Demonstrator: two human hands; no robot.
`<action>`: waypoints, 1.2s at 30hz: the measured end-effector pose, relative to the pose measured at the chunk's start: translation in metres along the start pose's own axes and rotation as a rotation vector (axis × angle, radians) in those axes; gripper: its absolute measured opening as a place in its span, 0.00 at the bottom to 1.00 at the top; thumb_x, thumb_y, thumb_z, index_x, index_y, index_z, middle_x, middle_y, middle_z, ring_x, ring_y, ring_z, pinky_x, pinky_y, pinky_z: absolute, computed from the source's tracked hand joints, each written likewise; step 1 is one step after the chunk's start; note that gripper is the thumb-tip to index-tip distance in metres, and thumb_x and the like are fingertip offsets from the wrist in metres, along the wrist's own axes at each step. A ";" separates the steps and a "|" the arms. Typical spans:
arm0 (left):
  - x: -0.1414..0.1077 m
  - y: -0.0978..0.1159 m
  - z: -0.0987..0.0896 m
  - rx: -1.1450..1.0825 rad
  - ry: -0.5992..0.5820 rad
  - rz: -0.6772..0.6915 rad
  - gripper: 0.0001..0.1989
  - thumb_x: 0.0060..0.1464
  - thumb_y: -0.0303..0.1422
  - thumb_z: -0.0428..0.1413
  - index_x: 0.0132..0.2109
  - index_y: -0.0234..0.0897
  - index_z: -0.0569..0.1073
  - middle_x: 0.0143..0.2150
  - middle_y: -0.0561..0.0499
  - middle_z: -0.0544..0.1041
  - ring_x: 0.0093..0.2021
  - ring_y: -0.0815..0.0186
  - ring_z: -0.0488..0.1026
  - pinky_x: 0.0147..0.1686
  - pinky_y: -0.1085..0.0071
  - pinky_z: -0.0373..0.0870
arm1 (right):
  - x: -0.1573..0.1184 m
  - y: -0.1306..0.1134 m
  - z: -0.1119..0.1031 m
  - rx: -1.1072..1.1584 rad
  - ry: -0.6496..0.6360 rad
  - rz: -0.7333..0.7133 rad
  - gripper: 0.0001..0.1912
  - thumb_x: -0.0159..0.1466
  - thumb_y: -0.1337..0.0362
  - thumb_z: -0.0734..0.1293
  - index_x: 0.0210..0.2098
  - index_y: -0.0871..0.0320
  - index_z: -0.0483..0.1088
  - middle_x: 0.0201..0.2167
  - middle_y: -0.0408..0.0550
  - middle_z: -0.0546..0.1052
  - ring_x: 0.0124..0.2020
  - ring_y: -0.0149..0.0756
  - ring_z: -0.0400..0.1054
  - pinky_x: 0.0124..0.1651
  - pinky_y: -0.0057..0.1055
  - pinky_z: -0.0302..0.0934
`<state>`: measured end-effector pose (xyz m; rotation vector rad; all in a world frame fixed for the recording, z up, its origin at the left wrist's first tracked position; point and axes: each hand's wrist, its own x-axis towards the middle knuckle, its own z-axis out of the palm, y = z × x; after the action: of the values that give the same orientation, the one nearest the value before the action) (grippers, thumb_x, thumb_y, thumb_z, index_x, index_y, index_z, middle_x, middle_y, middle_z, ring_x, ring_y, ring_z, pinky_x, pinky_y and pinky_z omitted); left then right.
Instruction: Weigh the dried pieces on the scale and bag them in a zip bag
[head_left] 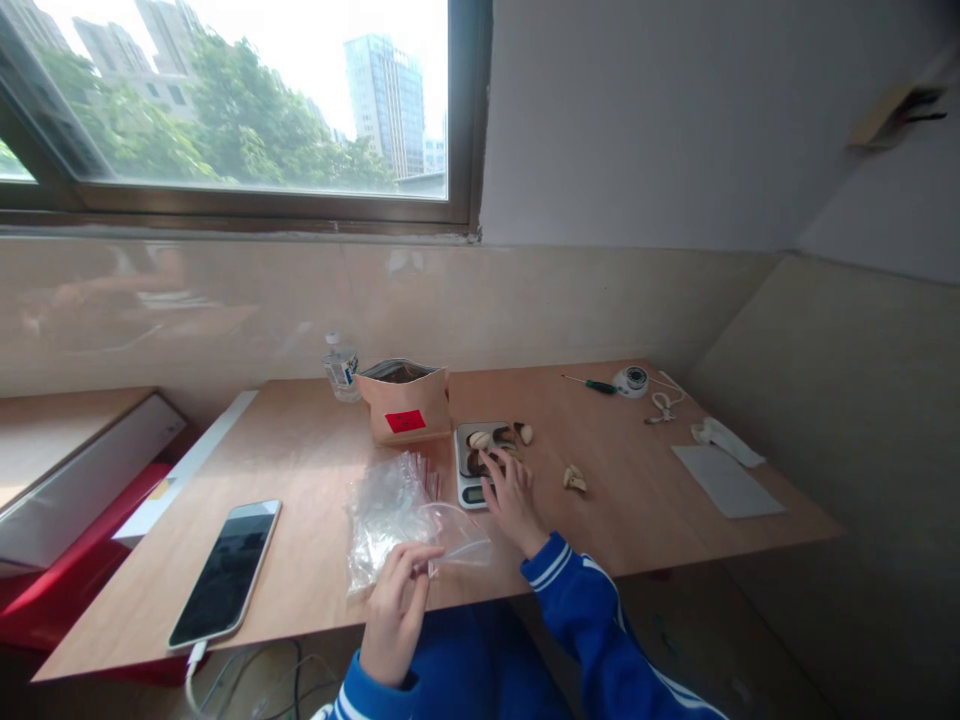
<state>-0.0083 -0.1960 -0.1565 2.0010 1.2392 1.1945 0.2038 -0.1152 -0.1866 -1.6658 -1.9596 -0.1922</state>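
Note:
My left hand [399,605] is closed on the edge of a clear zip bag [461,535], near the table's front edge. My right hand [514,498] reaches over a small white scale [473,495], its fingers spread and touching the dried mushroom pieces [478,440] on the plate; whether it grips one is unclear. A stack of clear zip bags [386,510] with red seals lies left of the scale. Behind it stands an open brown paper pouch [420,400] with a red label. One loose piece [574,479] rests on the table to the right.
A phone [229,570] on a cable lies at the left of the table [637,520]. A plastic bottle [341,370] stands behind. At the back right are a green screwdriver [600,386] and a white camera [631,381]; white paper [727,482] lies at the right.

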 end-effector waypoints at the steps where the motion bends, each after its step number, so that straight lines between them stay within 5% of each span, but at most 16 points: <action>1: 0.000 -0.001 0.001 0.003 -0.001 -0.003 0.13 0.57 0.26 0.46 0.45 0.37 0.72 0.39 0.48 0.72 0.40 0.66 0.72 0.40 0.71 0.71 | -0.006 0.008 -0.001 0.036 0.033 0.027 0.20 0.65 0.65 0.55 0.56 0.55 0.61 0.53 0.54 0.65 0.50 0.44 0.60 0.50 0.42 0.54; 6: 0.000 -0.003 0.004 0.020 -0.030 -0.023 0.12 0.57 0.27 0.46 0.44 0.37 0.72 0.39 0.47 0.72 0.41 0.64 0.71 0.40 0.70 0.71 | -0.049 0.060 -0.003 0.128 0.214 0.160 0.17 0.62 0.72 0.55 0.43 0.55 0.70 0.43 0.52 0.68 0.45 0.42 0.62 0.49 0.44 0.55; 11: 0.001 0.003 0.015 0.048 -0.100 -0.006 0.13 0.57 0.26 0.46 0.45 0.37 0.72 0.41 0.45 0.71 0.40 0.65 0.71 0.39 0.70 0.71 | -0.076 0.091 -0.009 0.188 0.231 0.195 0.16 0.59 0.73 0.55 0.38 0.57 0.71 0.39 0.53 0.69 0.42 0.42 0.62 0.47 0.43 0.58; 25: 0.004 0.013 0.025 0.087 -0.162 0.100 0.14 0.58 0.24 0.45 0.48 0.39 0.70 0.42 0.46 0.71 0.44 0.66 0.70 0.43 0.71 0.69 | -0.071 0.092 -0.006 0.318 0.088 0.301 0.14 0.61 0.71 0.55 0.29 0.57 0.70 0.32 0.50 0.70 0.37 0.40 0.66 0.43 0.39 0.61; 32: 0.002 -0.007 0.010 0.156 -0.095 0.029 0.12 0.57 0.28 0.47 0.46 0.39 0.71 0.41 0.47 0.70 0.42 0.65 0.71 0.41 0.69 0.71 | -0.071 0.092 -0.006 0.292 0.071 0.290 0.14 0.61 0.71 0.55 0.28 0.57 0.70 0.31 0.50 0.70 0.37 0.40 0.65 0.42 0.38 0.61; 36: 0.004 -0.019 -0.001 0.199 0.081 -0.055 0.11 0.57 0.31 0.47 0.44 0.38 0.71 0.40 0.47 0.71 0.39 0.64 0.70 0.38 0.68 0.71 | -0.072 0.091 -0.006 0.294 0.076 0.290 0.13 0.60 0.71 0.55 0.28 0.57 0.70 0.31 0.50 0.70 0.36 0.40 0.65 0.42 0.38 0.61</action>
<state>-0.0173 -0.1834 -0.1688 2.0606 1.4956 1.1760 0.2974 -0.1599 -0.2386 -1.6915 -1.5802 0.1346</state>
